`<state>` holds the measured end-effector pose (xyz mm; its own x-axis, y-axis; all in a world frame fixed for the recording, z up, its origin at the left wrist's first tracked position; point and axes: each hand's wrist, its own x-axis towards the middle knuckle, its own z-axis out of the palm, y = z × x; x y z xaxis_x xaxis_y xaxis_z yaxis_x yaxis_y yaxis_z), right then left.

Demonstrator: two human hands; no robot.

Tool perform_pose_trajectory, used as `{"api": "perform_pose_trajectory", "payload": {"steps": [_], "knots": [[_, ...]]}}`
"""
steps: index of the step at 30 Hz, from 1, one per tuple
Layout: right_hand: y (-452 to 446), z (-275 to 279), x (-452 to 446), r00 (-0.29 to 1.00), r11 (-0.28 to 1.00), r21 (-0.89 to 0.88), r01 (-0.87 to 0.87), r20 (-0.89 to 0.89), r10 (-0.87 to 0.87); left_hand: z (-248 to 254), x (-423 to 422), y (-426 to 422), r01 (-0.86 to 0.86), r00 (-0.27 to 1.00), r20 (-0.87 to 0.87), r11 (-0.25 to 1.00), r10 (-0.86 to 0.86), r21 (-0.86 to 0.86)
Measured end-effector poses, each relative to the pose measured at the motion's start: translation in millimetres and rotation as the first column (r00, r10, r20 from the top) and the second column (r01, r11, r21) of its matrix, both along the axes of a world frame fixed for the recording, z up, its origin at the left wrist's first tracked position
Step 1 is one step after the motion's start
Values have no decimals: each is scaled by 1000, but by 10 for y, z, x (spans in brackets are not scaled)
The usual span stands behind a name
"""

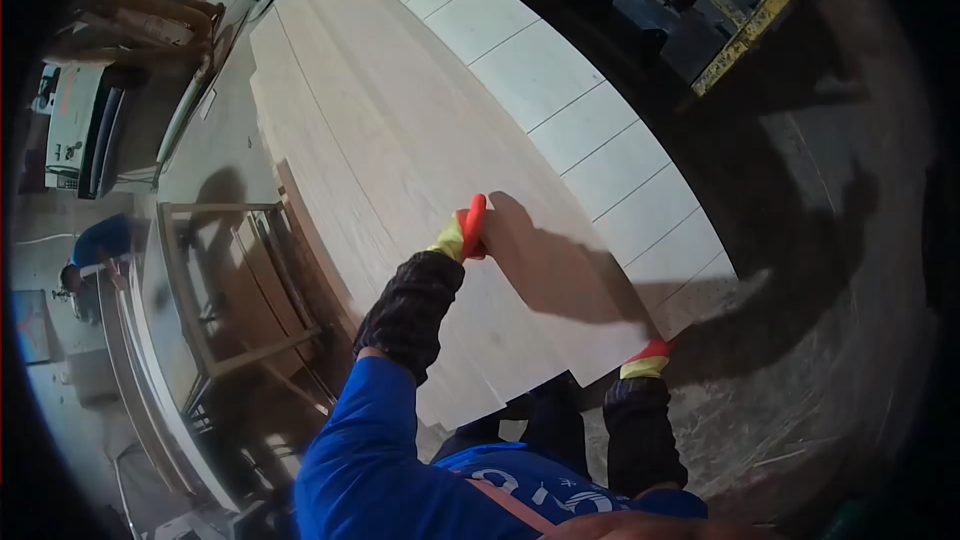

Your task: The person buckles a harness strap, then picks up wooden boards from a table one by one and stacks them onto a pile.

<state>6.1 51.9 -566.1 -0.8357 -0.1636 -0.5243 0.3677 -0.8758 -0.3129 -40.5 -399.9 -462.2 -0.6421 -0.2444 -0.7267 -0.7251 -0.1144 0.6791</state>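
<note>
Long pale wooden boards (400,120) lie side by side in front of me, their near ends stepped. My left hand (470,227), in a yellow and red glove, is over the middle of the boards; its fingers are bunched, and what they hold, if anything, is hidden. At the near right corner of the boards, my right hand (648,358) in a matching glove touches the board edge, its fingers partly hidden. A row of whitish panels (590,130) with dark seams runs along the right side of the boards.
A wooden frame rack (215,370) holding boards stands at the left. Beyond it a person in blue (100,240) bends over. A yellow metal frame (760,20) is at the upper right, and a white machine (72,130) at the upper left.
</note>
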Motion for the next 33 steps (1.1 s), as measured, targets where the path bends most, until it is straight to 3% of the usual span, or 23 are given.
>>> {"api": "perform_pose_trajectory", "payload": {"steps": [6, 8, 9, 10, 11, 12, 13, 14, 15, 16, 17, 19, 20, 23, 24, 26, 28, 33], "knots": [[-51, 332, -11, 993, 992, 61, -106, -48, 109, 23, 21, -11, -29, 1000, 3, 1000, 29, 0], [-16, 384, -42, 987, 981, 123, -152, -36, 158, -13, 150, 97, -138, 979, -127, 979, 158, 151], [212, 173, 27, 986, 987, 43, -157, -55, 159, -16, 233, 164, -185, 954, -189, 955, 231, 232], [681, -367, 238, 979, 969, -167, -184, -121, 165, -13, 316, 239, -195, 952, -192, 954, 240, 226], [1102, -806, 423, 965, 890, -382, -249, -181, 192, -28, 432, 356, -322, 928, -129, 926, 350, 195], [1366, -1030, 552, 947, 822, -472, -318, -196, 254, -37, 574, 474, -441, 887, -70, 883, 456, 160], [1394, -986, 654, 927, 869, -324, -374, -125, 352, -16, 746, 581, -552, 830, -9, 825, 557, 123], [1417, -936, 754, 893, 876, -183, -447, -39, 447, 33, 972, 680, -559, 826, 5, 818, 564, 134], [1428, -854, 834, 810, 808, 94, -581, 164, 563, 84, 1198, 760, -485, 874, 70, 856, 480, 181], [1401, -736, 931, 760, 726, 234, -646, 279, 587, 114, 1456, 856, -410, 912, 129, 881, 390, 237], [1367, -603, 1025, 698, 613, 336, -715, 402, 593, 68, 1749, 937, -421, 907, 139, 871, 398, 252], [1060, -308, 1248, 534, 400, 370, -838, 706, 465, -67, 2375, 1046, -376, 918, 249, 873, 308, 311], [923, -190, 1329, 531, 387, 376, -842, 708, 466, -25, 2682, 1067, -375, 912, 287, 881, 294, 289], [661, 112, 1614, 440, 113, 468, -876, 682, 584, -6, 3668, 1029, -439, 875, 353, 853, 332, 284], [597, 171, 1708, 431, 94, 469, -878, 692, 578, 1, 4012, 1013, -496, 842, 388, 821, 375, 283], [420, 176, 1845, 458, 83, 590, -803, 522, 720, 113, 4604, 961, -552, 812, 387, 793, 438, 260], [105, 454, 1908, 393, 93, 474, -876, 586, 708, 213, 5163, 923, -628, 757, 367, 757, 541, 180], [-659, 987, 2556, 368, -44, 580, -813, 571, 734, 280, 6663, 943, -798, 594, 313, 590, 741, 118]]}}
